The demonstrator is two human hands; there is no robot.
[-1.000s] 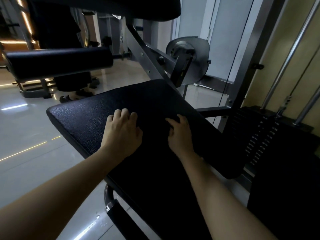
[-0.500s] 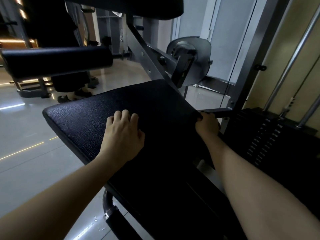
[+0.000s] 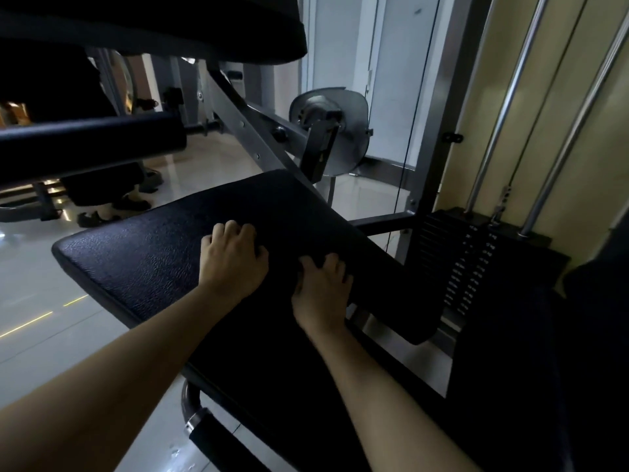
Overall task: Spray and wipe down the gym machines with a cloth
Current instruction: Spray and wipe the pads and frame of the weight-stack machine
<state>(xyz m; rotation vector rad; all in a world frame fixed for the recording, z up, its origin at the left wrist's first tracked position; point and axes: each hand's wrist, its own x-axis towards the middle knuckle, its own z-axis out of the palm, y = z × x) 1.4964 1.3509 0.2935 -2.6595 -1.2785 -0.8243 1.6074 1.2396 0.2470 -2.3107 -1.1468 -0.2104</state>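
The machine's black padded seat (image 3: 143,264) fills the middle of the view. My left hand (image 3: 231,260) rests on the pad near its centre with the fingers folded under, and nothing shows in it. My right hand (image 3: 323,287) lies just to the right of it on the same pad, fingers spread and slightly bent, pressing down. I cannot make out a cloth against the dark pad. No spray bottle is in view.
A black roller pad (image 3: 92,144) crosses the upper left, with another dark pad (image 3: 170,25) above it. The grey frame arm (image 3: 245,131) and cam disc (image 3: 340,131) stand behind the seat. The weight stack (image 3: 469,267) and chrome guide rods (image 3: 503,107) are at right. A black handle (image 3: 211,441) juts below.
My right hand was mid-pad, swept to the pad's right edge, and has come back beside the left hand. My left hand has stayed put.
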